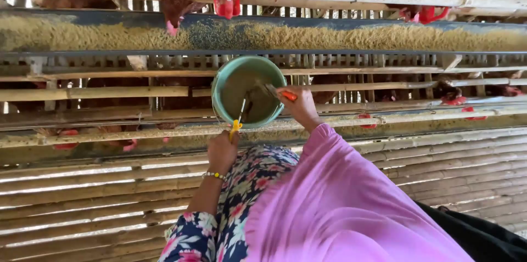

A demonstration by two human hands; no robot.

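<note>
A teal bucket (222, 89) with brownish feed at its bottom hangs in front of me, close to the bamboo cage front. My left hand (222, 151) grips the yellow piece of the bucket's wire handle (235, 127) just below the rim. My right hand (299, 105) reaches over the bucket's right rim and holds a scoop with an orange-red handle (287, 96), its end down in the feed. A beaded bracelet (213, 174) circles my left wrist. A pink cloth and flowered sleeves cover my arms.
A long trough full of yellow-brown feed (329, 35) runs across the top. Brown hens (177, 8) with red combs poke through the bamboo bars above it and along a lower row (451, 93). Slatted bamboo flooring (99, 196) lies below.
</note>
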